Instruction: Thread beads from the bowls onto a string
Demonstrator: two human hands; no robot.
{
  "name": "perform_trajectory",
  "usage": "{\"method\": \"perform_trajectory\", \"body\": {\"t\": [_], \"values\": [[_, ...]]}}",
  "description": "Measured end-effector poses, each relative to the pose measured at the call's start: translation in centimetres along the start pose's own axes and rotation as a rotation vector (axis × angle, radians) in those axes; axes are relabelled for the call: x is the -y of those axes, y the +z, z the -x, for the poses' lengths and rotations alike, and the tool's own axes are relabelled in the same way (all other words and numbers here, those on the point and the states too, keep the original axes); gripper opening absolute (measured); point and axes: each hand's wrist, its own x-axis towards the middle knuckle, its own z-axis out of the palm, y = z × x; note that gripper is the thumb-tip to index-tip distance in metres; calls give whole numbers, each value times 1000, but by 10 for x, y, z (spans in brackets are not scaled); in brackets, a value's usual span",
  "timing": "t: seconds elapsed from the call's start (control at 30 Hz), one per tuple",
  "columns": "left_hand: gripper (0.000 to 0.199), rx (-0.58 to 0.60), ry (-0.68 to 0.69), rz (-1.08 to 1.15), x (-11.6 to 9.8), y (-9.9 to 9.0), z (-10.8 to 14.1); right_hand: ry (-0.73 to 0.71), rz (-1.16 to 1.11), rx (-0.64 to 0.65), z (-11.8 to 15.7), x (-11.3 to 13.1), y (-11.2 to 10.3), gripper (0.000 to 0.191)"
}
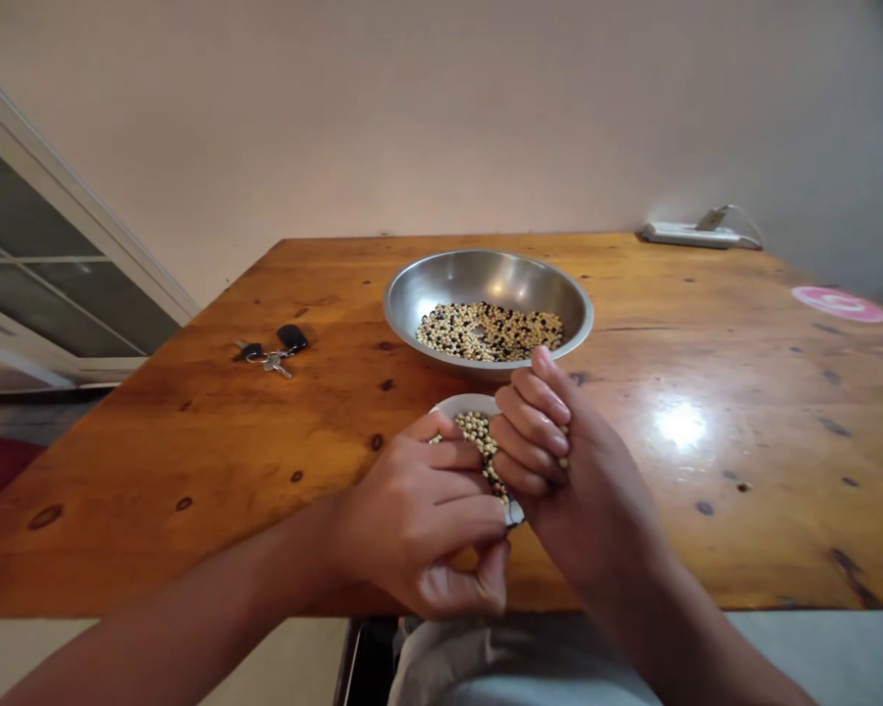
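The left hand (412, 520) grips a small white bowl (463, 403) of beans (477, 436) at 6 o'clock, and the right hand (559, 461) curls closed against it. A steel bowl (486, 275) sits at 12 o'clock, keys (269, 353) at 10 o'clock.

Soft indoor light; glare whitens the desk (681, 425), faint shadows lie under the hands (416, 520) (574, 461), and wide-angle distortion bows the edges.

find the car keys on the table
In the head view, the car keys lie on the left side of the wooden table, to the left of the steel bowl.
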Motion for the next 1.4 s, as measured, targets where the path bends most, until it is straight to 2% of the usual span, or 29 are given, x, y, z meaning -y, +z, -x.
{"method": "perform_trajectory", "body": {"t": [0.13, 0.33, 0.5, 0.6, 0.67, 0.8, 0.83, 0.87, 0.97, 1.03, 1.23, 1.4], "values": [[15, -19, 4, -50, 2, 1, 2, 4, -9, -13, -4, -7, 3, 45], [17, -38, 17, 25, 4, 3, 4, 4, 59, -30, -12, -13, 3, 49], [16, -73, 49, -33, 7, 2, 7, -7, 72, -25, -12, -13, 1, 47], [11, -83, 26, -53, 11, 0, 8, -49, 160, -15, -11, 7, 1, 46], [7, -72, -11, -36, 14, -2, 8, -123, 323, -2, -18, 29, 2, 47], [6, -74, -58, -10, 18, -3, 7, -273, 760, 39, -64, 72, 0, 47], [6, -89, -67, -8, 19, -2, 7, -195, 914, 58, -80, 77, -2, 46], [6, -108, -79, -9, 21, -1, 8, -34, 1089, 89, -97, 79, -5, 45], [6, -166, -123, -21, 25, 3, 8, 194, 1245, 147, -135, 75, -16, 37], [7, -181, -161, -25, 27, 4, 8, 294, 1317, 194, -147, 69, -21, 30], [7, -187, -207, -28, 31, 5, 9, 441, 1429, 308, -155, 60, -21, 17], [5, -181, -174, -22, 33, 6, 10, 449, 1412, 462, -159, 67, -25, 5]]}}
